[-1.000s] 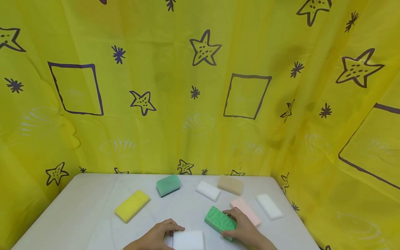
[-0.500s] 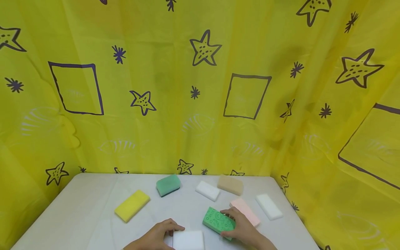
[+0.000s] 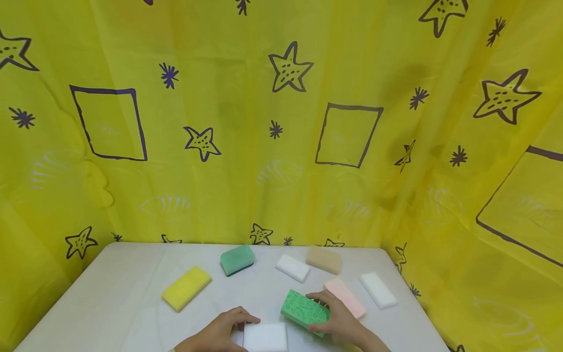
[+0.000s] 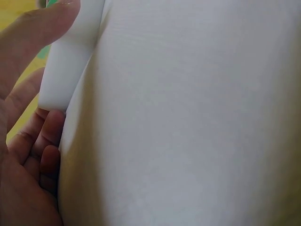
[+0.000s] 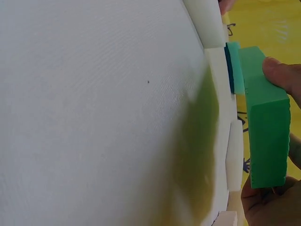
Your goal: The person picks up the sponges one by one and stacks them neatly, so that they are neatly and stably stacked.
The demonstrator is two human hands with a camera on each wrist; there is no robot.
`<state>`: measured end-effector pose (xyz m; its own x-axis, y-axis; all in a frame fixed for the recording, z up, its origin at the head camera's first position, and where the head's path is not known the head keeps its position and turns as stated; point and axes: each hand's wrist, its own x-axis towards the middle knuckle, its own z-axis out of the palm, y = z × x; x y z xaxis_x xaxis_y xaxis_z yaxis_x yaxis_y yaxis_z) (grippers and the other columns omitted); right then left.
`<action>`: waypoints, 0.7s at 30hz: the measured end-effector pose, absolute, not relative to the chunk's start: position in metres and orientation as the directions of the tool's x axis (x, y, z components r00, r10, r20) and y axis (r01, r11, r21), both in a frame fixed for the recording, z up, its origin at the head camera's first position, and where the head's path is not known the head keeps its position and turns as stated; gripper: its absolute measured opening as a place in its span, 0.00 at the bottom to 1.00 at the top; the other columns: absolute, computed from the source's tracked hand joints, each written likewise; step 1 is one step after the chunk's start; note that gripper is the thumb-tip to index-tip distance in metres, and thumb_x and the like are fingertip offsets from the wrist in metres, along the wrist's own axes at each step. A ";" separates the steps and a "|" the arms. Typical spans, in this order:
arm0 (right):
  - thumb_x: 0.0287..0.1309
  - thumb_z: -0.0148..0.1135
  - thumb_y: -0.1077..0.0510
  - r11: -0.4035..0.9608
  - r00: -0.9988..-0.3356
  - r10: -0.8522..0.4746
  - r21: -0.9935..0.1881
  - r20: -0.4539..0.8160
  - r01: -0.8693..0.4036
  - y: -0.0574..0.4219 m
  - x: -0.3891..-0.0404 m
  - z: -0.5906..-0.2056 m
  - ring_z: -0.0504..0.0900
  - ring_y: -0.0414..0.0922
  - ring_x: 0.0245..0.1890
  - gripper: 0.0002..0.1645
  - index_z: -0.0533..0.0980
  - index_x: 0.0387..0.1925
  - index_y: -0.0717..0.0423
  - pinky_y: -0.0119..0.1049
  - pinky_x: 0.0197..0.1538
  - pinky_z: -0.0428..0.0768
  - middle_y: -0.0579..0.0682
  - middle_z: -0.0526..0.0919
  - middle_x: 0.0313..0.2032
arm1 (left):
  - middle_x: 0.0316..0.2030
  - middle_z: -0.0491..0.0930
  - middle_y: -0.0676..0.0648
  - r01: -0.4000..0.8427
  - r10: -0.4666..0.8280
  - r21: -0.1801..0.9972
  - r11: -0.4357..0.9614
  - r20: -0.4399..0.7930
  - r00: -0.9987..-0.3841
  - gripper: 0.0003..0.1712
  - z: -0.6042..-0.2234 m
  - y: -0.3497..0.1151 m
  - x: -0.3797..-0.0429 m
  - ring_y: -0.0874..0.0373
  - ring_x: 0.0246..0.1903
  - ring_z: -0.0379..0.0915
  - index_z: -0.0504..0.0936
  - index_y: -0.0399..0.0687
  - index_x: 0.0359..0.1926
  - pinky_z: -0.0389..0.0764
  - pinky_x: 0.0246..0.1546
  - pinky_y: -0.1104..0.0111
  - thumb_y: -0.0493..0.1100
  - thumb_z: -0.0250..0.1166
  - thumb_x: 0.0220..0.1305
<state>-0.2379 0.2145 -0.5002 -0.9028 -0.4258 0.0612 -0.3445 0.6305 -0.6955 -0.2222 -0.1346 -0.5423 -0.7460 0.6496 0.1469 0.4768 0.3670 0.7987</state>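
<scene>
A green sponge with a printed pattern is gripped between the thumb and fingers of my right hand. In the right wrist view this green sponge looks raised off the tabletop, with the thumb on one side and fingers on the other. My left hand holds a white sponge by its left end at the near side of the table. The left wrist view shows the thumb against one face of the white sponge and fingers curled at its end. Between the two sponges lies a small gap.
On the white table lie a yellow sponge, a green scouring sponge, a small white sponge, a beige sponge, a pink sponge and another white sponge. A yellow patterned curtain surrounds the table.
My right hand has shifted slightly left with the green sponge, bringing it nearer the white one. My left hand and the white sponge have hardly moved.
</scene>
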 end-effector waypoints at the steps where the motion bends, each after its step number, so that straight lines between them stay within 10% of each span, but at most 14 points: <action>1: 0.42 0.79 0.43 0.626 -0.902 -0.428 -0.700 0.061 -0.344 0.214 -0.238 -0.499 0.73 0.41 0.46 0.41 0.76 0.59 0.48 0.36 0.49 0.74 0.42 0.75 0.47 | 0.41 0.74 0.62 0.477 0.650 0.800 0.364 0.149 -0.745 0.35 -0.543 -0.135 -0.222 0.72 0.37 0.66 0.81 0.53 0.59 0.71 0.37 0.77 0.56 0.77 0.49; 21: 0.41 0.79 0.44 0.580 -0.859 -0.498 -0.692 0.115 -0.429 0.199 -0.230 -0.488 0.71 0.35 0.45 0.41 0.76 0.60 0.46 0.32 0.48 0.72 0.38 0.76 0.47 | 0.41 0.72 0.63 0.523 0.659 0.773 0.358 0.188 -0.728 0.35 -0.543 -0.136 -0.223 0.73 0.36 0.64 0.81 0.53 0.59 0.71 0.35 0.77 0.55 0.78 0.48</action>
